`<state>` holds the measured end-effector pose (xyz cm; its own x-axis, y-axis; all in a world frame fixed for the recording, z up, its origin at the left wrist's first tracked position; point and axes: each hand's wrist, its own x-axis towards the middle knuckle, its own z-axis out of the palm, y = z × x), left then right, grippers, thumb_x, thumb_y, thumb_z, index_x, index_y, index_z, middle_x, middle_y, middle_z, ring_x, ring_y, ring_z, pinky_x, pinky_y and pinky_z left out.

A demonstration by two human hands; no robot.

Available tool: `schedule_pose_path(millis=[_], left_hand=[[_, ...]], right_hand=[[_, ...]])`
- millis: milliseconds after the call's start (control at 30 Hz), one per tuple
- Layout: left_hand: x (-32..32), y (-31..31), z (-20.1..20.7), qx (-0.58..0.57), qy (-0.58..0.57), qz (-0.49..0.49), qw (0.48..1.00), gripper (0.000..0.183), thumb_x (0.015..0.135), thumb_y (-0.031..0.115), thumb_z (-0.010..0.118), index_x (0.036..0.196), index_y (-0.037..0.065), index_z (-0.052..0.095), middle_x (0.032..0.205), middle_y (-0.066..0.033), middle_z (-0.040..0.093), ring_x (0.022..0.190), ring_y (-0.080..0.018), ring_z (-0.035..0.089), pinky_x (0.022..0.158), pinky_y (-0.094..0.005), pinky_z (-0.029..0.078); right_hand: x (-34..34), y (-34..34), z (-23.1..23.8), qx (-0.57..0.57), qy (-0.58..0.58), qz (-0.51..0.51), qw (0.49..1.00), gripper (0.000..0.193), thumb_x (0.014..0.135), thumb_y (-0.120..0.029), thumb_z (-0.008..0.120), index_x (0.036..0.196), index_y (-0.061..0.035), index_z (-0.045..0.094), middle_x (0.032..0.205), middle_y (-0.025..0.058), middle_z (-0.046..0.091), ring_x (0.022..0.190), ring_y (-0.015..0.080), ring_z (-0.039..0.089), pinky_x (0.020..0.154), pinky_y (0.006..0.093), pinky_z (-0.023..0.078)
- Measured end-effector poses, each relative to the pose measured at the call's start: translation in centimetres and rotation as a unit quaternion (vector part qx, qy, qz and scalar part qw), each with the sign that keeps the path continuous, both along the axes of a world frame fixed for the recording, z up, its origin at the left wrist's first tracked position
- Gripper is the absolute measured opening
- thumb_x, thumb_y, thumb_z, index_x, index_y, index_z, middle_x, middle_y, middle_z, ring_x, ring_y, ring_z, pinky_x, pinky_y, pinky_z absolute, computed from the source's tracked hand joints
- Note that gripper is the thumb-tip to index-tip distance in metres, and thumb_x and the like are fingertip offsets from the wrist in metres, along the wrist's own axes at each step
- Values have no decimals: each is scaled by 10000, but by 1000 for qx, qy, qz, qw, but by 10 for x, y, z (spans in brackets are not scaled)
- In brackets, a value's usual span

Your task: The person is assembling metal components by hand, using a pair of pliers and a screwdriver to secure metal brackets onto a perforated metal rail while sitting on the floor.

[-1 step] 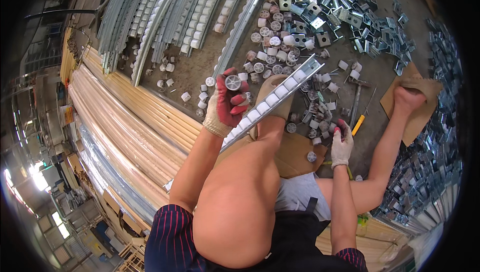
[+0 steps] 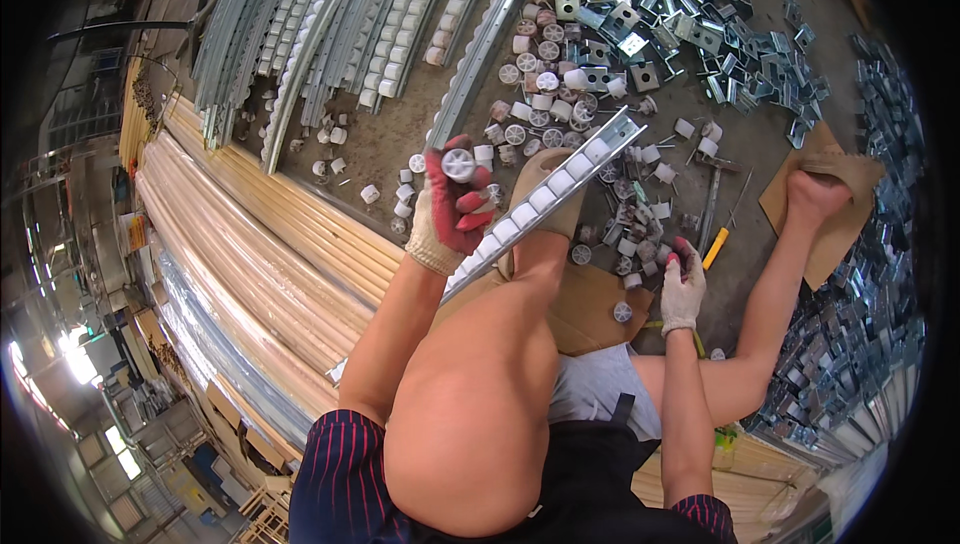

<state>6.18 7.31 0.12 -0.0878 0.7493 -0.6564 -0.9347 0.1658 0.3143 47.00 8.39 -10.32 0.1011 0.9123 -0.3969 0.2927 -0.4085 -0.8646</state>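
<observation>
My left hand (image 2: 452, 206), in a white glove with a red coated palm, is closed around a white spoked roller wheel (image 2: 459, 165), whose face is turned up. Just right of that hand, a metal roller track (image 2: 545, 199) slants up to the right across my lower leg, a row of white rollers set in its channel. Its lower part is hidden behind my left arm and knee. On the right, my right hand (image 2: 684, 287), gloved alike, has its fingers bent together beside the loose rollers (image 2: 628, 247); whatever it may hold is hidden.
Finished roller tracks (image 2: 400, 29) lie side by side at the far left. Metal brackets (image 2: 690, 19) are heaped at the far right, and more brackets (image 2: 850, 324) along the right edge. A hammer (image 2: 714, 194) and a yellow-handled tool (image 2: 716, 249) lie beyond my right hand. Wrapped long bundles (image 2: 250, 264) lie left.
The roller wheel in my left hand has shifted slightly left and turned a little. My right hand stays where it was.
</observation>
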Motion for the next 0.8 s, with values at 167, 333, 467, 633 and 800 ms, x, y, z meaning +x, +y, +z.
schedule_pose_path(millis=[167, 333, 467, 633, 800], left_hand=[[10, 4, 4, -94, 43, 23, 994, 581, 1014, 694, 547, 1241, 164, 623, 797, -15, 674, 472, -74, 421, 373, -218, 276], [8, -3, -11, -49, -3, -10, 999, 534, 1045, 665, 522, 1206, 171, 647, 773, -5, 687, 492, -96, 480, 385, -229, 301], [3, -7, -4, -7, -42, -44, 998, 460, 1065, 602, 521, 1289, 216, 634, 868, -24, 718, 606, -143, 591, 444, -246, 388], [24, 13, 35, 44, 57, -169, 983, 517, 1088, 495, 505, 1421, 105, 576, 1113, -191, 721, 840, -278, 735, 582, -335, 569], [78, 76, 66, 56, 218, -443, 868, 571, 1138, 521, 389, 1420, 55, 560, 1057, -113, 733, 788, -185, 748, 547, -279, 564]], right_hand=[[1, -2, -5, 12, -32, 26, 999, 356, 1007, 25, 597, 1362, 20, 629, 1235, 73, 673, 1072, 133, 654, 946, 275, 535], [2, 2, -12, 22, -57, 42, 997, 352, 989, 20, 619, 1341, 14, 643, 1233, 84, 677, 1087, 161, 668, 959, 293, 540], [0, 6, -13, 24, -80, 41, 996, 326, 954, 5, 676, 1280, -12, 691, 1177, 79, 697, 1045, 156, 681, 926, 294, 549], [-13, 13, 10, 70, -47, -49, 995, 363, 961, 49, 628, 1319, 0, 669, 1184, 66, 684, 1020, 138, 686, 909, 280, 562], [-47, 33, 85, 110, 116, -47, 986, 317, 1070, -102, 588, 1362, 11, 639, 1232, 86, 685, 1090, 157, 668, 954, 299, 548]])
